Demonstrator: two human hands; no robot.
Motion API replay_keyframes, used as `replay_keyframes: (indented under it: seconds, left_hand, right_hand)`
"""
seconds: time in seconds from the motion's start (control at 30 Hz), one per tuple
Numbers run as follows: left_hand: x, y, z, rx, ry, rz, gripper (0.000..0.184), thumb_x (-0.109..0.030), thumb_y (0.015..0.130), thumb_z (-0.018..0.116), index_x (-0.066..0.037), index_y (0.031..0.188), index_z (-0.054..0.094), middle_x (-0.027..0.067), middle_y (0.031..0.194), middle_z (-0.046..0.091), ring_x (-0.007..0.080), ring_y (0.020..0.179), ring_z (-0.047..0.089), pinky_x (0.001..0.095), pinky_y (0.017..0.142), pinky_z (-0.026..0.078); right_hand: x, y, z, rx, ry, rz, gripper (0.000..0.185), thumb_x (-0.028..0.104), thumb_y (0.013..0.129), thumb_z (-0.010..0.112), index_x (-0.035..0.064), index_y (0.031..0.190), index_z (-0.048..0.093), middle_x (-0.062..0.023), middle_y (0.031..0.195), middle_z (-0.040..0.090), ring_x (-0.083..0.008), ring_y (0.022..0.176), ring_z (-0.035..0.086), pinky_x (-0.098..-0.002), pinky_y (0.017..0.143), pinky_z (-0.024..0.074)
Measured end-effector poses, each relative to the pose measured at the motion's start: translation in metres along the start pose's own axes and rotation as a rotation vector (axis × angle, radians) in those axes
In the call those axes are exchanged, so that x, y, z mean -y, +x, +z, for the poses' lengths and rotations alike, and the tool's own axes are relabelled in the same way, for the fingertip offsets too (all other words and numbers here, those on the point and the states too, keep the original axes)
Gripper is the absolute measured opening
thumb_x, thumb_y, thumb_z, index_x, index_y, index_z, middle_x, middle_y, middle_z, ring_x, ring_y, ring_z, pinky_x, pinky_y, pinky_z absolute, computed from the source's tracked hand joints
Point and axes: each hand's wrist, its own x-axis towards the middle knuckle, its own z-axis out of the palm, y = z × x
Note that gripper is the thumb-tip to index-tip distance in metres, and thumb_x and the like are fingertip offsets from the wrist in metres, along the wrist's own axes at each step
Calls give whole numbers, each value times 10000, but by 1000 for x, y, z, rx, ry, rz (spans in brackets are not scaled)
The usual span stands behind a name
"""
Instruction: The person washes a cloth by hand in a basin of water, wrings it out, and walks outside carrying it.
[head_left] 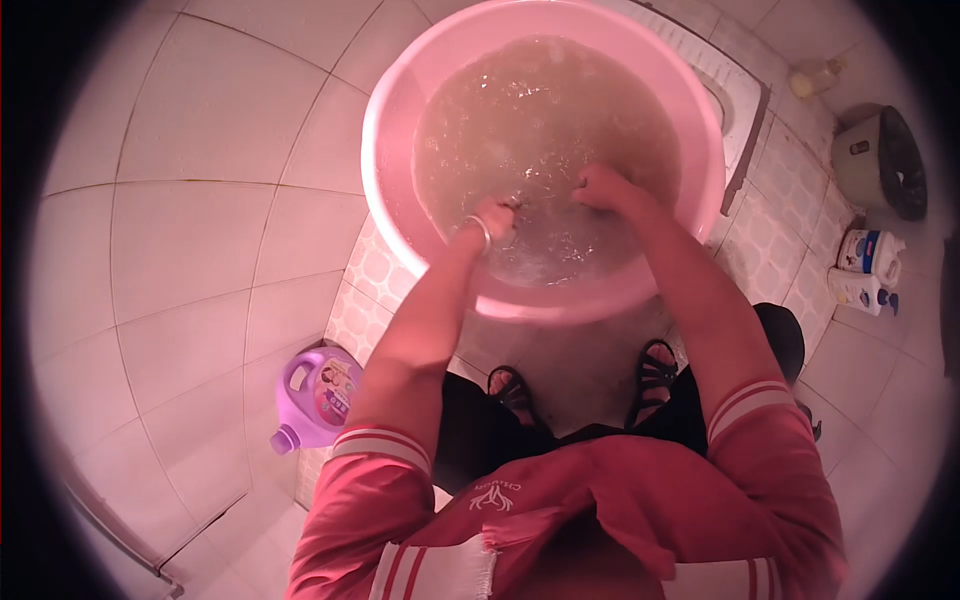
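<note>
A large pink basin (395, 190) in front of me holds murky, greyish-brown water (540, 110) with ripples and some bubbles. My left hand (496, 217), with a bracelet (484, 234) at the wrist, dips into the water at the near left. Its fingers are curled, and their tips are under the surface. To the right of it, my right hand (603, 188) is also closed, its fingers bent down at the waterline. A paler grey patch shows in the water between and below the hands. What either hand grips is hidden by the cloudy water.
A purple detergent jug (318, 395) stands at the left by the tiled wall. On the right are white bottles (868, 270), a grey-green bin (880, 165) and a clear bottle (815, 78). Behind the basin lies a white fixture edge (735, 110). My sandalled feet (655, 375) are close below the basin.
</note>
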Motion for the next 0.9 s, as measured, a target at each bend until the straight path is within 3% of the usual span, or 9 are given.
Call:
replay_keyframes:
  seconds: [0.03, 0.13, 0.2, 0.37, 0.43, 0.63, 0.73, 0.83, 0.9]
  left_hand:
    - [-4, -7, -15, 27, -431, -73, 233, -189, 861, 561, -87, 1055, 639, 124, 884, 682, 203, 867, 649, 362, 807, 507]
    - [-1, -11, -53, 72, -886, 60, 181, -144, 893, 543, -64, 1037, 619, 66, 849, 670, 157, 798, 641, 326, 744, 513]
    - [-16, -30, -69, 90, -905, 149, 187, -146, 894, 550, -46, 1042, 607, 61, 863, 667, 156, 797, 636, 308, 735, 504]
    - [-76, -70, -80, 21, -529, 500, 215, -154, 903, 549, -58, 1092, 586, 43, 936, 657, 137, 880, 616, 251, 804, 480]
    - [-76, -56, -81, 79, -472, 462, 215, -146, 907, 541, -61, 1101, 578, 40, 956, 648, 133, 877, 611, 248, 800, 477]
    - [-53, -26, -34, 80, -725, 189, 269, -173, 925, 502, -67, 1167, 548, 43, 1056, 601, 151, 957, 570, 298, 828, 471]
    - [-37, -30, -15, 225, -883, -216, 694, -416, 884, 543, 24, 1369, 313, 178, 1302, 456, 355, 1109, 507, 477, 914, 444]
    - [-62, -52, -17, 432, -1320, -522, 848, -502, 869, 533, 67, 1396, 191, 232, 1346, 384, 421, 1173, 449, 523, 968, 404]
    - [-59, -50, -17, 499, -1355, -413, 943, -536, 855, 543, 102, 1398, 111, 285, 1364, 334, 445, 1229, 389, 497, 1018, 378]
  right_hand:
    - [-7, 1, 4, 0, 6, -9, 262, 255, 751, 629, 50, 912, 605, -127, 785, 636, -258, 745, 624, -369, 687, 487]
    - [6, 7, 4, -227, 190, -9, 311, 296, 794, 595, -13, 829, 586, -142, 782, 633, -252, 714, 600, -360, 710, 484]
    - [39, 8, -24, -168, 775, -114, 279, 287, 869, 542, 12, 897, 578, -113, 839, 639, -214, 777, 599, -354, 750, 475]
    - [130, -19, -101, -205, 1308, -182, 374, 329, 898, 543, 14, 1101, 552, -116, 991, 623, -201, 876, 576, -318, 798, 457]
    - [135, -23, -112, -278, 639, -147, 415, 355, 887, 564, 15, 1126, 570, -132, 973, 631, -206, 868, 584, -332, 799, 460]
    - [39, -5, -41, -41, 305, -39, 322, 307, 879, 560, 11, 988, 621, -196, 962, 626, -273, 918, 610, -373, 800, 471]
    - [20, -24, -6, -250, -28, -12, 268, 260, 882, 523, 24, 959, 623, -216, 982, 614, -320, 951, 600, -403, 794, 479]
    - [66, -32, -21, -315, 36, -204, 244, 235, 877, 494, 31, 908, 625, -197, 949, 611, -348, 949, 585, -435, 812, 464]
    - [115, -35, -50, -192, -111, -341, 234, 223, 859, 485, 53, 918, 634, -163, 978, 612, -323, 966, 597, -442, 811, 479]
